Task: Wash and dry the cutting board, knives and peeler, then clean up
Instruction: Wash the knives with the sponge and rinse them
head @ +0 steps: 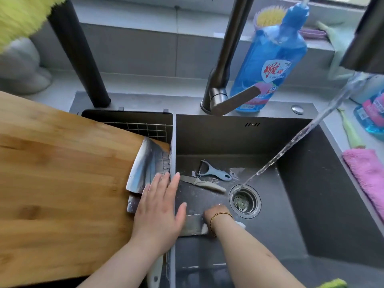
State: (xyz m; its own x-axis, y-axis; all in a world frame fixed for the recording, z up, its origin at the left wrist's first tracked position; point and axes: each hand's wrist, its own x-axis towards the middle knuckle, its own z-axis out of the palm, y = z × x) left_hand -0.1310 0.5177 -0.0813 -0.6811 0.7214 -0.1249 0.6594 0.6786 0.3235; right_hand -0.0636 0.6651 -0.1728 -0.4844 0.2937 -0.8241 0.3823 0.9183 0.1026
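1. Head view, nearest first: the left hand (160, 206) lies flat, fingers straight and slightly apart. It rests across the lower end of the big cleaver (146, 169), which lies on the corner of the cutting board (62, 173) at the basin's edge. Press on the flat near the spine, well off the edge, so the wet steel cannot slide into the basin.
2. The right hand (216, 212) reaches down to a second broad blade (191, 225) on the floor of the sink (291, 215). Its fingers are hidden behind the wrist, so I cannot tell whether they are closed on anything. Take this knife by the pale handle showing beside the wrist, not by the steel.
3. Farther in, the small knife (202, 182) and the blue peeler (216, 173) lie just beside each other, near the drain (245, 199). They are best left there and washed one at a time.
4. The water stream (301, 136) slants down into the drain. Bring the blade into it with the edge turned away from the fingers, and rinse both faces.
5. Farthest, the blue soap bottle (270, 59) stands behind the faucet (228, 59), and a pink cloth (367, 173) lies on the right rim. The cloth looks the likely one for drying, wiping from spine to edge.
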